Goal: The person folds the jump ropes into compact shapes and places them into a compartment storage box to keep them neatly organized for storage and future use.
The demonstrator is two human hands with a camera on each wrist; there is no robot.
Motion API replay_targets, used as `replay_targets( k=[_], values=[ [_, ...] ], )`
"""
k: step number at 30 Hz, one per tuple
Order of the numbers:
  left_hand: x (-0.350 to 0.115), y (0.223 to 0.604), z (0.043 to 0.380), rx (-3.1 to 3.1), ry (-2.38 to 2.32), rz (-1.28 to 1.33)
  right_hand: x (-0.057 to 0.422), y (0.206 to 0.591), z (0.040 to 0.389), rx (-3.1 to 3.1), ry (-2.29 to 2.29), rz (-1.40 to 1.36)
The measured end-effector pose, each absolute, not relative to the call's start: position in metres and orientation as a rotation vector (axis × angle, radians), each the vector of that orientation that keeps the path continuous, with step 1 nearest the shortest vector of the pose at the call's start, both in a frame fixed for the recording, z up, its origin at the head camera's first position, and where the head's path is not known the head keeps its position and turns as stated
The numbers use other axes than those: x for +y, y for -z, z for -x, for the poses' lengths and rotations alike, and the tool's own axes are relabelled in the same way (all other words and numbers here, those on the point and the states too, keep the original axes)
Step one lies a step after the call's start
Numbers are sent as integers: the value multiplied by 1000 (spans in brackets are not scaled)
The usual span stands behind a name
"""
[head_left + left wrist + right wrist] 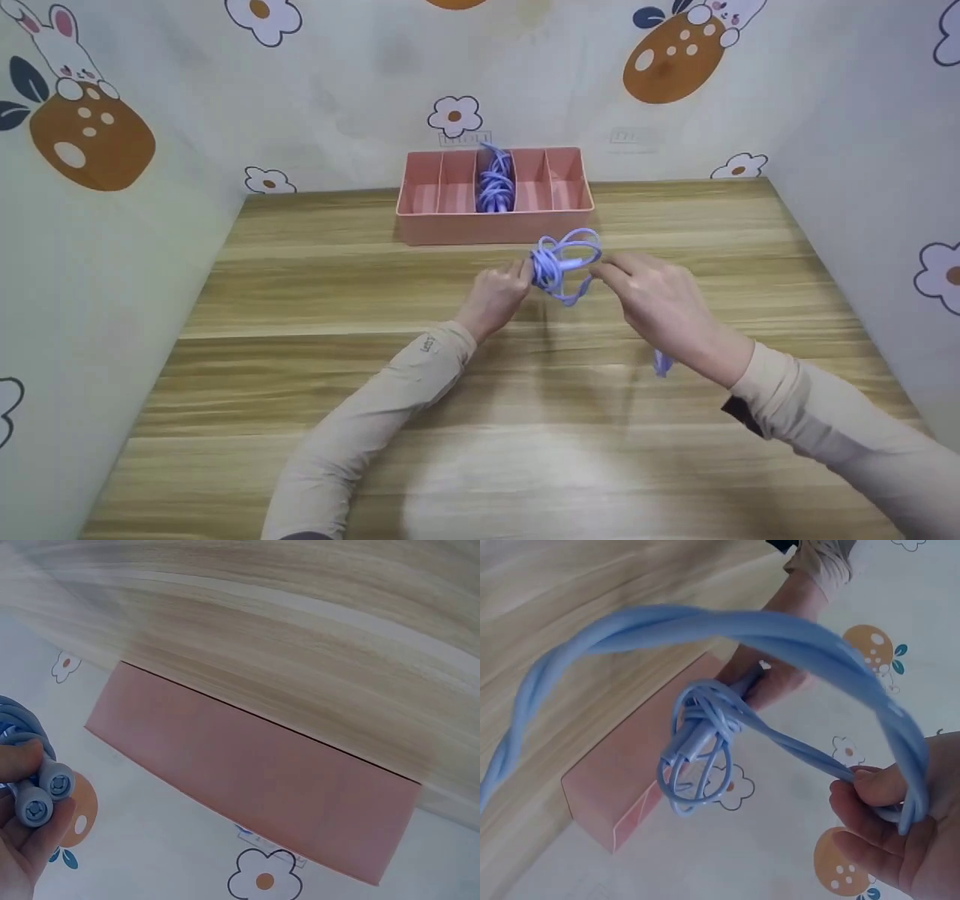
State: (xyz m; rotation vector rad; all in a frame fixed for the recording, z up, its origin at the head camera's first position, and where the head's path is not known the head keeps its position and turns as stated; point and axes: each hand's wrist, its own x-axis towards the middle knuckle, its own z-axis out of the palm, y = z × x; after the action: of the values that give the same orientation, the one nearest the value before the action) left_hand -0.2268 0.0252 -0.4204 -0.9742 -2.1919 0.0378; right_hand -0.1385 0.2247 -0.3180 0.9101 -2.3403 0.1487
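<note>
A blue jump rope (551, 268) is wound into a bundle above the table, between the two hands. My left hand (495, 298) grips the handles (34, 808), whose round ends poke out between thumb and fingers in the left wrist view. Loops of cord wrap around the handles. My right hand (664, 304) pinches the twisted doubled cord (802, 750) between thumb and fingers, off to the right of the bundle. From this hand a loose length of cord (667, 626) arcs across the right wrist view, and a bit of it hangs below the hand in the head view.
Against the back wall stands a pink box (495, 229) with several compartments. Its middle one holds another wound blue rope (495, 181). The wooden table (337, 375) is bordered by patterned walls (352, 90) at the back and both sides.
</note>
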Motion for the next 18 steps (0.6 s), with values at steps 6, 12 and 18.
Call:
replay_targets(
  k=[6,12,18],
  values=[
    [27,422,224,-2176,-58,1022,228,311,153,-2302,-126,-965],
    [28,420,219,-2137,-85,1116,235,303,170,-2281,-105,-1110],
    [26,421,220,-2081,-86,1183,243,298,188,-2222,22,-1252]
  ],
)
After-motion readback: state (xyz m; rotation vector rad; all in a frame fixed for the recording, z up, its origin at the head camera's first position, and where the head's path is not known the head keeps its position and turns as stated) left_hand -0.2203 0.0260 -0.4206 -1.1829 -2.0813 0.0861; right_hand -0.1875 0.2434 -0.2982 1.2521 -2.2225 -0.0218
